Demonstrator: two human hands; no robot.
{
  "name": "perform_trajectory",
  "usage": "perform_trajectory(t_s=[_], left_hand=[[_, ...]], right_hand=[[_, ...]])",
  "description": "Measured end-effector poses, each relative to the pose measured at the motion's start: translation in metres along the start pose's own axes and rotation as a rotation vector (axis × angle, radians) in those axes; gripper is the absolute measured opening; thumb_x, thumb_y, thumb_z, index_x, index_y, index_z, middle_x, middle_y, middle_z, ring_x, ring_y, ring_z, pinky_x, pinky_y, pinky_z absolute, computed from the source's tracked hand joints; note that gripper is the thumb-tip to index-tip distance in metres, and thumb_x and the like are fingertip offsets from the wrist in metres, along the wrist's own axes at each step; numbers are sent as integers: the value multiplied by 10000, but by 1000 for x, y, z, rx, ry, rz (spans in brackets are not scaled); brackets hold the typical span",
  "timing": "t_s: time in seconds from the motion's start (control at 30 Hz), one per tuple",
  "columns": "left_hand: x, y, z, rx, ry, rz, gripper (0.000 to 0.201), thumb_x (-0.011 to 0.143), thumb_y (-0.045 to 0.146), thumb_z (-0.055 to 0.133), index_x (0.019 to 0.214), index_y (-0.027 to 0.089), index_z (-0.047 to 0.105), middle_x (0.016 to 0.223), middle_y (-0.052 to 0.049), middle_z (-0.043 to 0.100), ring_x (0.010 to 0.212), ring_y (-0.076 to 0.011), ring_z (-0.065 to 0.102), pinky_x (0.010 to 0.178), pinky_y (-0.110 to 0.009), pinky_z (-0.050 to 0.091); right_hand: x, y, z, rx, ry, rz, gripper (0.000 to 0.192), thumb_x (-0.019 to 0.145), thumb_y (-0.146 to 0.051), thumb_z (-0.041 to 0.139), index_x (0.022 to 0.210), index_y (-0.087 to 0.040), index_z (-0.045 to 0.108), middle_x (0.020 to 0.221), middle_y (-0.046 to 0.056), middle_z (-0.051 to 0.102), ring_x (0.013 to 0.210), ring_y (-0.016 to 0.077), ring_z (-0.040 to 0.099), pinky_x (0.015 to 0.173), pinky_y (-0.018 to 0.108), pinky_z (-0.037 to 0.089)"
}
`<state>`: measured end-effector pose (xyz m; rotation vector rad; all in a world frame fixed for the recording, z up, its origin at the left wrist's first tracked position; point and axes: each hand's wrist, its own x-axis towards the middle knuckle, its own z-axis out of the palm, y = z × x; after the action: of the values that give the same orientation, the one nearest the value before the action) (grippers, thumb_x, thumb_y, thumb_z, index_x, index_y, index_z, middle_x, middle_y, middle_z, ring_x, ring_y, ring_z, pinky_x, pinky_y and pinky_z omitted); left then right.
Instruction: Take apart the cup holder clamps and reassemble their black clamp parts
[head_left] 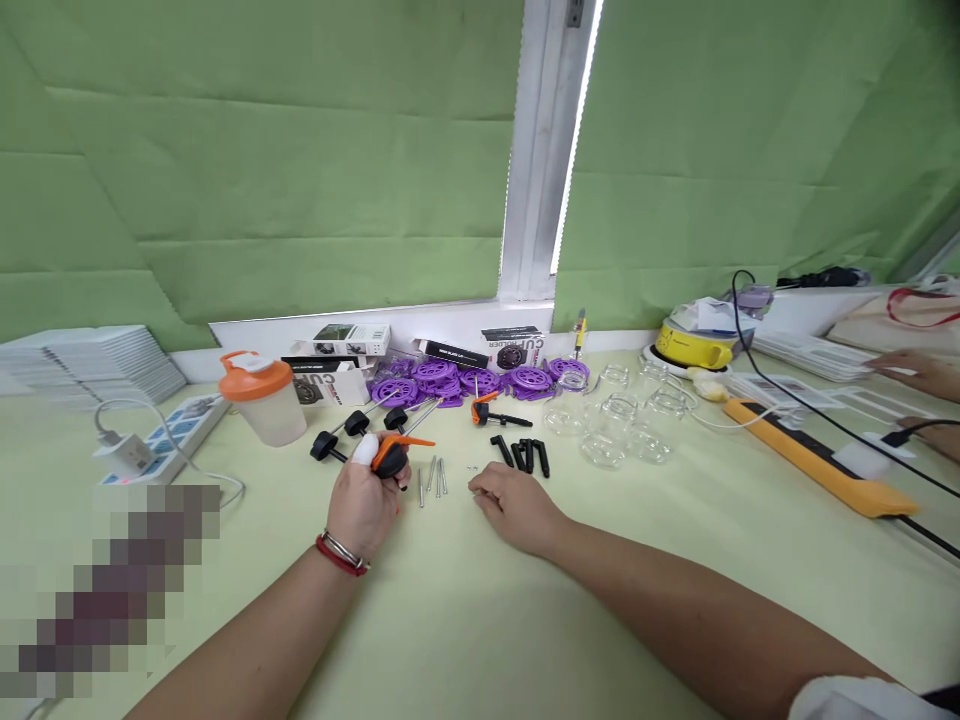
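My left hand (364,505) is closed around a black and orange clamp part (390,457) with an orange lever, and a white covering wraps its thumb. My right hand (517,508) rests on the table, fingers pinched together; whatever they hold is hidden. Tiny metal pieces (472,467) lie just beyond those fingertips. Between the hands are several long screws (437,476). Short black arms (529,457) lie beyond my right hand. Another black and orange clamp (501,413) sits farther back, and black knobs with metal rods (357,424) are beyond my left hand.
Purple rings (435,378) are heaped along the back beside cup holder boxes (513,348). Clear plastic rings (604,448) spread right of centre. A shaker bottle (262,400) and white power strip (180,435) stand left; an orange power strip (817,460) and another person's hands (919,375) are right.
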<state>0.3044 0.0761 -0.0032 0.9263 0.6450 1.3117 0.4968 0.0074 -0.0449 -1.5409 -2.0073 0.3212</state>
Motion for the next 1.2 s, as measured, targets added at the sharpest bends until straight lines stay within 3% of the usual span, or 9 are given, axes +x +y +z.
perform_trajectory(t_s=[0.13,0.4,0.63,0.83,0.9,1.0,1.1,1.2], left_hand=[[0,-2,-1,15,41,17,250,850,377,467,816,149,562,660,-6,539,485,-96,472,461,-225,388],[5,-4,-8,36,13,58,303,855,423,456,769,153,562,577,2,519,479,-104,475,449,-218,378],[5,-2,-6,13,59,58,248,811,409,508,776,167,548,632,7,551,461,-91,474,442,-223,379],[2,-3,-2,18,42,62,274,817,431,511,790,162,549,630,14,544,460,-84,471,445,-217,374],[1,-3,-2,17,38,53,269,816,423,518,793,158,552,623,18,536,459,-81,466,447,-214,372],[-1,-2,0,1,31,7,294,813,441,521,808,149,561,650,2,558,470,-85,480,453,-218,382],[-6,-2,4,-17,-8,-77,295,803,433,546,827,140,573,648,-4,570,474,-86,488,461,-214,388],[-13,-5,10,-15,-138,-169,280,816,413,540,820,136,574,616,-3,561,461,-87,478,442,-210,373]], right_hand=[[17,-15,5,-253,-43,-245,227,869,-134,456,959,-180,659,899,60,633,848,170,519,739,286,393],[40,-52,25,-677,-159,-702,174,869,-95,444,892,-116,616,820,95,639,838,207,501,700,341,337],[40,-58,28,-769,-187,-917,219,834,-10,417,806,-95,616,752,114,640,723,188,537,656,336,334],[33,-55,27,-734,-69,-1046,213,848,-43,405,861,-75,616,812,136,650,728,188,551,683,338,374],[28,-57,22,-666,-11,-1047,220,865,-64,394,899,-80,611,827,131,652,753,189,553,689,332,387],[21,-64,5,-458,66,-917,226,885,-89,379,966,-121,588,853,108,657,796,177,559,711,318,411],[17,-71,-19,-91,127,-641,224,888,-113,379,999,-169,565,939,84,655,835,153,576,739,293,439],[20,-73,-41,305,208,-316,162,893,-199,419,982,-200,555,873,47,634,776,138,591,701,275,466]])
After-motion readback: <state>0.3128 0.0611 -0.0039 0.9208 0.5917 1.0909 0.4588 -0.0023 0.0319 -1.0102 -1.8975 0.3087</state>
